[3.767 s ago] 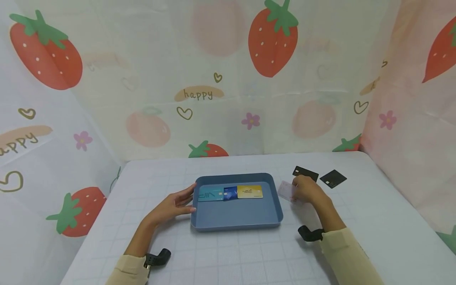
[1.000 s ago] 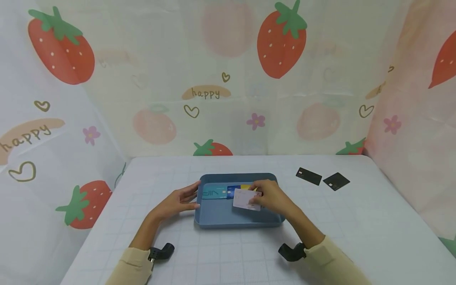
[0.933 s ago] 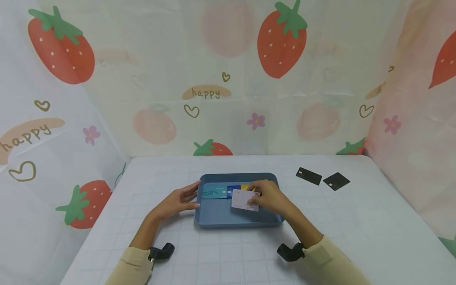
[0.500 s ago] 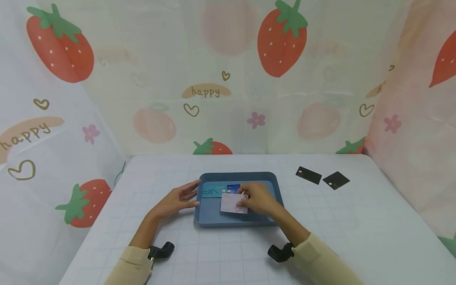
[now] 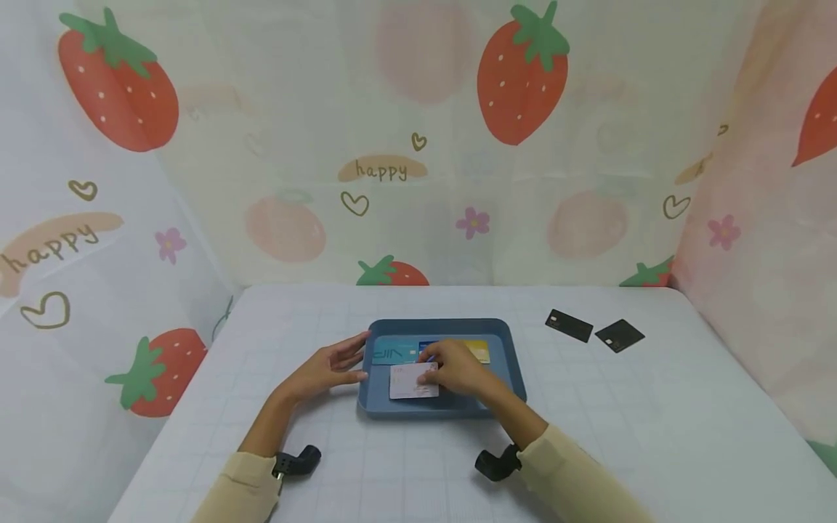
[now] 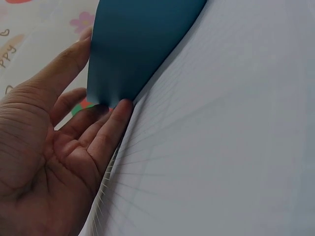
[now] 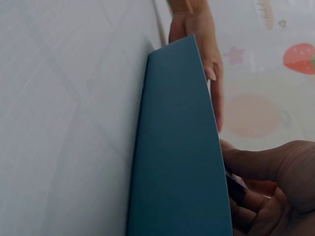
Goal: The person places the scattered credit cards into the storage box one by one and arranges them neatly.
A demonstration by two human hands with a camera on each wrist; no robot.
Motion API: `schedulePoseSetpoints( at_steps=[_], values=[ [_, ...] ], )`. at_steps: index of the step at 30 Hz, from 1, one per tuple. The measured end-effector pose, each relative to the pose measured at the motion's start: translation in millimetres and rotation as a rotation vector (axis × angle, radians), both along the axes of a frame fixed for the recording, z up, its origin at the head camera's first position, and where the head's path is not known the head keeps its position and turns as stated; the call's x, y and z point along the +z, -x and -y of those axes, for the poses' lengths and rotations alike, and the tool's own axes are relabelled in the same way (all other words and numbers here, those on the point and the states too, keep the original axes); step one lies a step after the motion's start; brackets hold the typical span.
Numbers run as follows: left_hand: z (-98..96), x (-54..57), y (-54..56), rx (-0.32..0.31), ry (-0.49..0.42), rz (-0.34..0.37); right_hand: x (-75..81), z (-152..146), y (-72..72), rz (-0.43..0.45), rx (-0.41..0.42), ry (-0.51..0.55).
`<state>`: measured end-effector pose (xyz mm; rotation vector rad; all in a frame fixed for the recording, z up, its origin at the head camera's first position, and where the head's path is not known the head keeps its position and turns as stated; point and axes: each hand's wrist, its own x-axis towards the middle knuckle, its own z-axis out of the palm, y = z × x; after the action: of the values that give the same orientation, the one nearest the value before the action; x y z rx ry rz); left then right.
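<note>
In the head view my right hand [image 5: 458, 369] pinches a pale pink card [image 5: 407, 381] between thumb and fingers, over the front left part of a blue tray [image 5: 431, 415]. Behind it lie a teal card [image 5: 394, 353], a dark blue card [image 5: 426, 346] mostly hidden by the fingers, and a yellow card [image 5: 480, 352], in a row along the tray's back. My left hand [image 5: 330, 369] touches the tray's left rim with extended fingers. In the left wrist view these fingertips rest against the tray's outer wall [image 6: 133, 49]. The right wrist view shows mostly the tray's front wall [image 7: 179, 137], hiding most of the pink card.
Two black cards [image 5: 569, 325] [image 5: 620, 335] lie on the white table [image 5: 588, 414] to the right of the tray. A strawberry-patterned cloth [image 5: 445, 240] rises behind the table and along both sides.
My right hand picked the pink card from the table beside the tray, brought it over the tray, then moved it left to the front left part. The left hand stays at the rim.
</note>
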<state>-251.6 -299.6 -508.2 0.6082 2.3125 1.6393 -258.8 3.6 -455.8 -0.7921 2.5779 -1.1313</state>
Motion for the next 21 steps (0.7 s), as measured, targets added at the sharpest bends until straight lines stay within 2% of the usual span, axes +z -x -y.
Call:
schedulePoseSetpoints(
  at_steps=[6, 12, 21],
  values=[
    [-3.2, -0.4, -3.7, 0.026, 0.005, 0.018, -4.1, 8, -3.3, 0.031, -0.003, -0.010],
    [-3.5, 0.0, -3.9, 0.022, 0.013, 0.033, -5.4, 13, -4.2, 0.101, -0.016, -0.002],
    [-3.7, 2.4, -5.2, 0.021, 0.022, 0.018, -6.0, 22, -4.6, 0.072, -0.083, -0.046]
  ],
)
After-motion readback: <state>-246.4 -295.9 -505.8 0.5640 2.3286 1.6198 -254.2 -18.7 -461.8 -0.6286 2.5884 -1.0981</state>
